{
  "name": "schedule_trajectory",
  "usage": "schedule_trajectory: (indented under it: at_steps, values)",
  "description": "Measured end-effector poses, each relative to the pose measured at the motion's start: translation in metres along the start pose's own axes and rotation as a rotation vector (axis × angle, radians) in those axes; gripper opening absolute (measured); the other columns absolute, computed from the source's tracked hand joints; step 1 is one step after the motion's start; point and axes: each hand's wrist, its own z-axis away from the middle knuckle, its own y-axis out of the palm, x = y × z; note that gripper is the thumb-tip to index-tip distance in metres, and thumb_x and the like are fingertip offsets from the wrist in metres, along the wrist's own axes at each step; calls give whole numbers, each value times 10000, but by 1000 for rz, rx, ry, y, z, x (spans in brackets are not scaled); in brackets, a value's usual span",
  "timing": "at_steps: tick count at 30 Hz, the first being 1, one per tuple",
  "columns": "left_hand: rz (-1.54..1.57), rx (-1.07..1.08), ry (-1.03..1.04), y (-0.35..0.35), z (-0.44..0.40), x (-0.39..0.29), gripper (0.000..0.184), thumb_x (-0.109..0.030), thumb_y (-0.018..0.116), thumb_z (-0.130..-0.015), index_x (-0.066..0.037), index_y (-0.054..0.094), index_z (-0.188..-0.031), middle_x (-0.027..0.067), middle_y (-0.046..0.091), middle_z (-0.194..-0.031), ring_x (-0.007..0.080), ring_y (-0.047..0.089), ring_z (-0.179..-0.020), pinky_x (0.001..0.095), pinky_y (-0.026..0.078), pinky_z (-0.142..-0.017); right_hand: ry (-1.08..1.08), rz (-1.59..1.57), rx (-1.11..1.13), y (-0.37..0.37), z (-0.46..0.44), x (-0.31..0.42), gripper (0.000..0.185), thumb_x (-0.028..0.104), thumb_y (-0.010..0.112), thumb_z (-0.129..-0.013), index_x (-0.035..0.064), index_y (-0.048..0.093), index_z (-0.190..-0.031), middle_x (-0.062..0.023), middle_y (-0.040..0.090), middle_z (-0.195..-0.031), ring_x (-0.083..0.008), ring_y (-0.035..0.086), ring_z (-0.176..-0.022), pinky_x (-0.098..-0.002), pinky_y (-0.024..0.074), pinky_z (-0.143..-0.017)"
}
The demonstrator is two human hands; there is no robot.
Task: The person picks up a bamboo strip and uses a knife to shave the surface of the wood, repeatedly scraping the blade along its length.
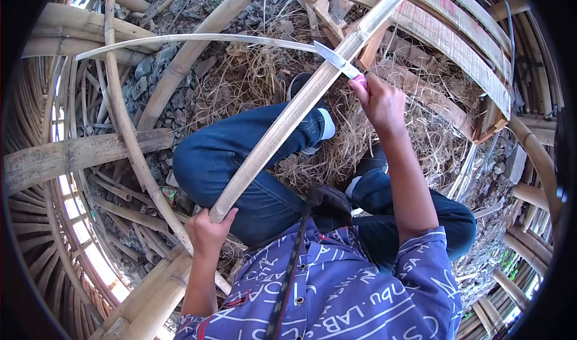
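A long split bamboo piece (285, 120) runs diagonally over my bent legs, from lower left to upper right. Its lower end is in my left hand (209, 230), fingers wrapped round it. In my right hand (380, 99) is a knife (338, 60) with a pink handle, its blade lying across the bamboo near the upper part. A thin pale strip (198, 37) curves from the blade's tip out to the left.
A slatted wooden structure (445, 33) stands at the upper right. Bamboo poles (195, 57) lie over grey stones on the left. Dry shavings (246, 75) cover the ground around my feet. Curved bamboo (129, 123) passes close to my left arm.
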Motion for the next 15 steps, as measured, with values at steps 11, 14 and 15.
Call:
schedule_trajectory:
  at_steps: [11,14,15]
  values:
    - [-35,-26,24,0,-1,4,510,-417,822,-623,4,543,-554,207,562,-535,405,595,-550,435,461,-506,201,-262,-215,48,19,10,442,396,547,-911,39,494,-656,-138,512,-528,-321,541,-483,-395,414,-467]
    - [-21,-27,29,1,8,13,494,-396,832,-611,18,566,-568,219,570,-550,410,596,-556,437,465,-515,884,-278,-232,26,29,-100,540,434,457,-958,34,481,-596,-46,466,-477,-171,436,-408,-345,343,-399]
    - [-1,-75,74,6,-2,15,511,-418,835,-595,13,564,-552,217,565,-533,408,589,-526,437,467,-493,709,-266,-350,-3,21,-102,564,440,430,-971,43,478,-573,-15,448,-468,-134,394,-396,-324,308,-372]
